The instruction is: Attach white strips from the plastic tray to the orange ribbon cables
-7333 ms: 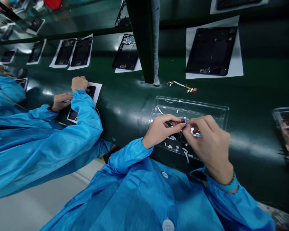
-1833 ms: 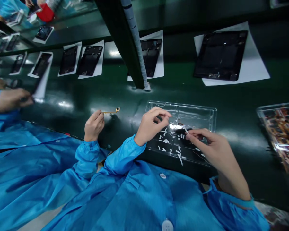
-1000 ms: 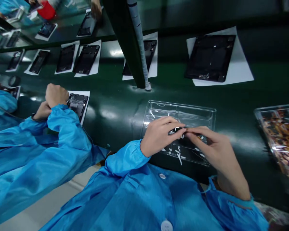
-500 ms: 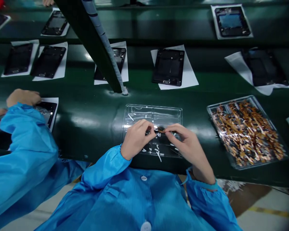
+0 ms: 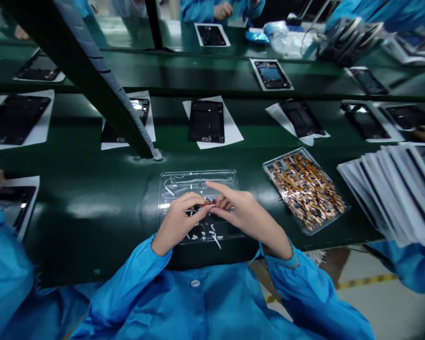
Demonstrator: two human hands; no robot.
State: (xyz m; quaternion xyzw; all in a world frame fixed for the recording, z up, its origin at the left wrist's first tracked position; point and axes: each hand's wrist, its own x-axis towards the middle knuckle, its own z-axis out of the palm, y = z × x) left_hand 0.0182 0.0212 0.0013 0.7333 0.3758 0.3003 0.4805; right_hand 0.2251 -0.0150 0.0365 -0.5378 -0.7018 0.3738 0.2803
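Note:
My left hand point(image 5: 179, 222) and my right hand point(image 5: 242, 212) meet fingertip to fingertip over a clear plastic tray point(image 5: 173, 182) on the green belt. Together they pinch a small part point(image 5: 211, 203) with a red spot; its shape is too small to make out. My right index finger sticks out while the other fingers pinch. Several small white strips point(image 5: 212, 233) lie in the tray under my hands.
A clear tray of orange flex cables point(image 5: 306, 189) sits to the right. Dark device frames on white sheets point(image 5: 207, 120) line the belt. A slanted post point(image 5: 102, 89) stands at the left. A fanned stack of sheets point(image 5: 393, 189) lies far right. Co-workers' blue sleeves point(image 5: 3, 264) flank me.
My view has swung right and up, bringing the cable tray, the stacked sheets and the far belt into sight. My hands stay joined over the tray, still pinching the small part.

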